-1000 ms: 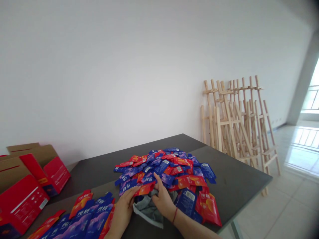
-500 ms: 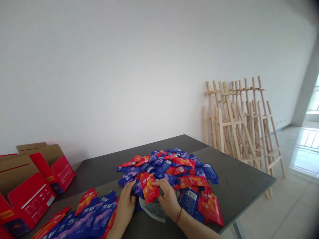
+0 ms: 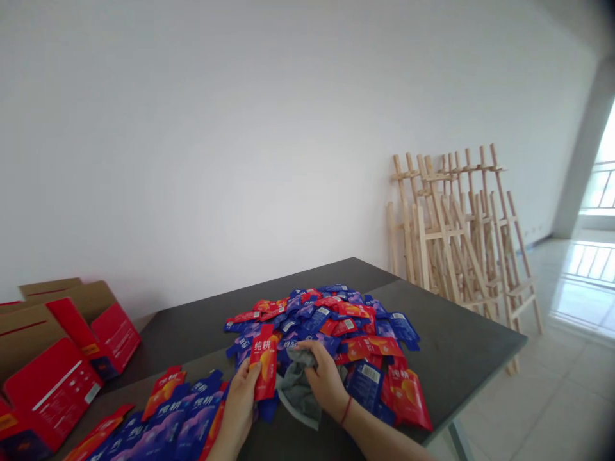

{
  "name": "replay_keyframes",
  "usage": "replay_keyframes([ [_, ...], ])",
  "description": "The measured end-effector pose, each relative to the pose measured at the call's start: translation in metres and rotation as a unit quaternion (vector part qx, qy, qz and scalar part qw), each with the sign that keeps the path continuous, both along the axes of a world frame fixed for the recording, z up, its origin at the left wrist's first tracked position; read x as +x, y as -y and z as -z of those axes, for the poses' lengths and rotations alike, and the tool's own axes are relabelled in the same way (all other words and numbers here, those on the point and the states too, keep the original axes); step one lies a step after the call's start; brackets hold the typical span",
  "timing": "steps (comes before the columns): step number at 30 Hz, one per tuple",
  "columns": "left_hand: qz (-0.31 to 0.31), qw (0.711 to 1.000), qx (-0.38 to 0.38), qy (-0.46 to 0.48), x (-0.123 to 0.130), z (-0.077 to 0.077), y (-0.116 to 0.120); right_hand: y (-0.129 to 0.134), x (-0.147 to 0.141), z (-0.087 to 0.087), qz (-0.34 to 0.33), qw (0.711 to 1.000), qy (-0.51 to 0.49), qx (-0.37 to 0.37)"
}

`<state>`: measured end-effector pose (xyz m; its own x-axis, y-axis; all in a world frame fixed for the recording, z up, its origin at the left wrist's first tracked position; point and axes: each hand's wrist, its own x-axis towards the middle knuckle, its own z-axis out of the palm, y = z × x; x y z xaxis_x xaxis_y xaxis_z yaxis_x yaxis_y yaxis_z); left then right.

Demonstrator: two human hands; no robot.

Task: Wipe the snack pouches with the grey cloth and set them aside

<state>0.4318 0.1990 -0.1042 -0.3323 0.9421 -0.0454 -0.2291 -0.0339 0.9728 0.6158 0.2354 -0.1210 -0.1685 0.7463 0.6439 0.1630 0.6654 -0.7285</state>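
Note:
My left hand [image 3: 243,397] grips a red pouch [image 3: 264,362] with white lettering and an orange fruit picture, held upright by its left edge. My right hand [image 3: 321,378], with a red string at the wrist, has its fingers closed on a crumpled grey cloth [image 3: 300,392] just right of the pouch. Behind both hands spreads a heap of red and blue pouches [image 3: 317,318]. Nearer on the left lies an overlapping row of blue and red pouches [image 3: 166,419], beside my left forearm.
Open red cardboard boxes [image 3: 52,390] stand along the left side of the dark table [image 3: 461,346]. Several wooden easels [image 3: 446,237] lean on the white wall at right, beyond the table's edge.
The red pouch has passed from my right hand to my left and moved slightly left, now more upright. My right hand has taken hold of the grey cloth and lifted part of it.

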Motion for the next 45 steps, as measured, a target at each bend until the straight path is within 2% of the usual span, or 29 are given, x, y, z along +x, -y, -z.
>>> replay_keyframes([
  [2,0.02,0.999,-0.003,0.026,0.004,-0.001,0.002,0.001,0.003,-0.003,0.021,0.998,-0.066,-0.002],
  [4,0.046,0.998,0.0,0.049,0.011,0.0,0.005,0.006,0.005,-0.007,0.016,0.996,-0.08,0.036],
  [6,0.059,0.996,0.003,0.067,0.016,0.003,0.006,0.013,0.004,-0.01,-0.043,0.994,0.003,0.105],
  [8,0.056,0.995,-0.001,0.08,0.02,0.006,0.006,0.019,0.0,-0.013,-0.114,0.969,0.144,0.165],
  [9,0.051,0.995,-0.009,0.088,0.02,0.008,0.005,0.021,-0.003,-0.013,-0.13,0.954,0.204,0.177],
  [10,0.043,0.994,-0.019,0.095,0.02,0.009,0.005,0.022,-0.007,-0.013,-0.127,0.944,0.248,0.177],
  [12,0.023,0.994,-0.032,0.099,0.019,0.01,0.004,0.02,-0.012,-0.012,-0.082,0.943,0.284,0.153],
  [16,-0.01,0.996,-0.028,0.087,0.019,0.009,0.003,0.014,-0.014,-0.011,0.011,0.952,0.284,0.11],
  [19,-0.013,0.991,-0.043,0.123,0.022,0.008,0.004,0.012,-0.011,-0.012,0.034,0.955,0.278,0.096],
  [21,-0.001,0.984,-0.05,0.17,0.025,0.008,0.004,0.012,-0.009,-0.013,0.014,0.952,0.291,0.098],
  [24,0.02,0.972,-0.044,0.231,0.026,0.008,0.005,0.015,-0.007,-0.015,-0.051,0.938,0.324,0.116],
  [30,0.027,0.969,-0.057,0.239,0.021,-0.001,0.008,0.02,-0.003,-0.015,-0.153,0.896,0.377,0.177],
  [33,0.025,0.972,-0.052,0.23,0.019,-0.007,0.009,0.019,-0.002,-0.012,-0.137,0.899,0.378,0.174],
  [36,0.012,0.977,-0.047,0.209,0.022,-0.009,0.009,0.017,-0.002,-0.012,-0.059,0.921,0.362,0.129],
  [38,0.035,0.976,-0.052,0.209,0.024,-0.009,0.009,0.017,-0.002,-0.014,-0.033,0.924,0.363,0.112],
  [40,0.066,0.972,-0.053,0.218,0.026,-0.009,0.01,0.018,-0.003,-0.017,-0.052,0.916,0.379,0.12],
  [45,0.109,0.966,-0.051,0.23,0.027,-0.015,0.015,0.023,-0.003,-0.02,-0.149,0.88,0.411,0.182],
])
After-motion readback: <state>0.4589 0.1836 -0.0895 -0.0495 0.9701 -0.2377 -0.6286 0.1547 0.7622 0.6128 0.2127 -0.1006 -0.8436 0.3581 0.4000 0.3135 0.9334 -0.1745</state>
